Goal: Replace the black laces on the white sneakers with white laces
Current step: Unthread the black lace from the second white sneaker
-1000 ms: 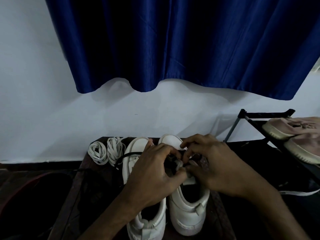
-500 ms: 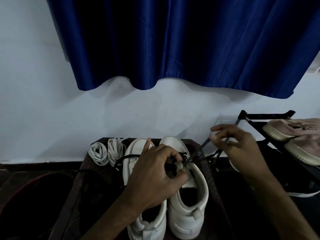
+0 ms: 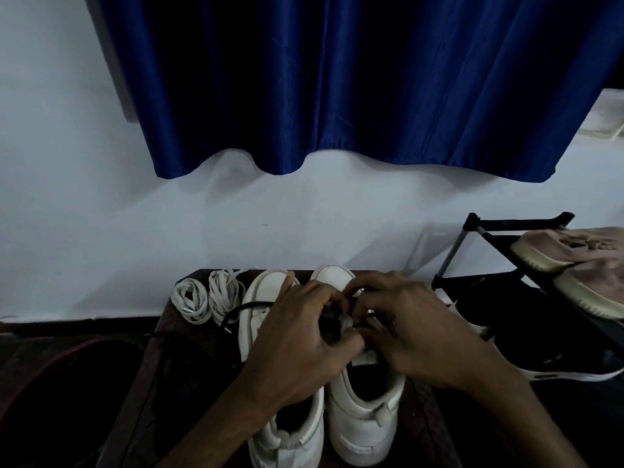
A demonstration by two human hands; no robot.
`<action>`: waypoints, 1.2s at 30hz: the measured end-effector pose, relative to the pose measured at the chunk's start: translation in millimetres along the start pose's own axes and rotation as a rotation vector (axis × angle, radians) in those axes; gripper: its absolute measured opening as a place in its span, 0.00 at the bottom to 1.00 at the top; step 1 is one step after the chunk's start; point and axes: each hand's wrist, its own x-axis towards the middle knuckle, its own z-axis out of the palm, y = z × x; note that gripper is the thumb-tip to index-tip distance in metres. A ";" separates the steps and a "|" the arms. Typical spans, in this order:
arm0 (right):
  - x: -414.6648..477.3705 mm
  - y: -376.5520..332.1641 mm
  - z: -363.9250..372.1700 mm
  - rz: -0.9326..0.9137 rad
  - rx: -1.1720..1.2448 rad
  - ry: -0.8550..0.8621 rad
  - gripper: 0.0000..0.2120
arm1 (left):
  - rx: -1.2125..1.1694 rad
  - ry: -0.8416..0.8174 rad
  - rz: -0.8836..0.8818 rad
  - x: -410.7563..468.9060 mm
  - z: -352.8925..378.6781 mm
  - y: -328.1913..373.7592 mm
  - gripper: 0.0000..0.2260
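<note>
In the head view, a person is bending over a pair of white sneakers standing side by side on a dark wooden table against the wall. Half a second ago the right hand was stretched out to the right, drawing a length of black lace clear; now it is coming back in beside the left hand over the lace row of the right-side sneaker. The left hand's fingers are curling around that shoe's front, gripping it steady. The right hand's fingers are bending in toward the dark lace between the two hands, but whether they are pinching it cannot be told. A loose end of the black lace is trailing across the left-side sneaker. That probably means one crossing is out and the next is being picked. The coiled white laces are lying untouched just left of the shoes.
</note>
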 end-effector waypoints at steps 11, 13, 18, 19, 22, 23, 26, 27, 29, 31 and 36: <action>-3.9 43.7 -24.9 0.207 -0.084 0.475 0.09 | -0.012 -0.009 -0.007 -1.9 0.3 -1.2 0.09; -3.1 36.0 -17.1 0.121 0.021 0.359 0.08 | -0.015 -0.009 -0.007 -1.5 -0.1 -0.3 0.08; -0.7 6.3 -14.4 -0.030 0.131 -0.006 0.04 | 0.000 -0.008 -0.004 0.7 0.9 -1.6 0.11; -0.1 6.0 -12.8 -0.010 0.073 -0.022 0.04 | 0.001 -0.013 -0.003 0.7 1.4 -2.4 0.11; 1.9 2.3 -8.2 0.004 -0.019 0.007 0.03 | -0.001 -0.011 -0.009 -0.2 2.3 -4.6 0.13; 1.4 -0.2 -7.4 -0.006 -0.051 0.009 0.03 | -0.004 -0.009 -0.011 0.0 2.3 -4.0 0.13; -1.3 -4.9 -9.6 -0.009 -0.164 0.024 0.04 | -0.004 -0.010 -0.019 0.5 1.8 -1.3 0.14; -2.5 -4.0 -12.2 0.016 -0.219 0.059 0.04 | -0.004 -0.010 -0.020 0.5 1.8 -0.9 0.14; -3.6 7.2 -20.2 0.105 -0.341 0.177 0.04 | -0.012 -0.012 -0.025 -0.2 1.2 -0.4 0.14; -3.7 24.5 -29.9 0.210 -0.335 0.373 0.06 | -0.022 -0.015 -0.027 -1.5 0.6 -0.9 0.14; -1.3 50.3 -20.1 0.344 -0.130 0.757 0.09 | -0.010 -0.018 -0.026 -1.1 -0.5 -0.7 0.14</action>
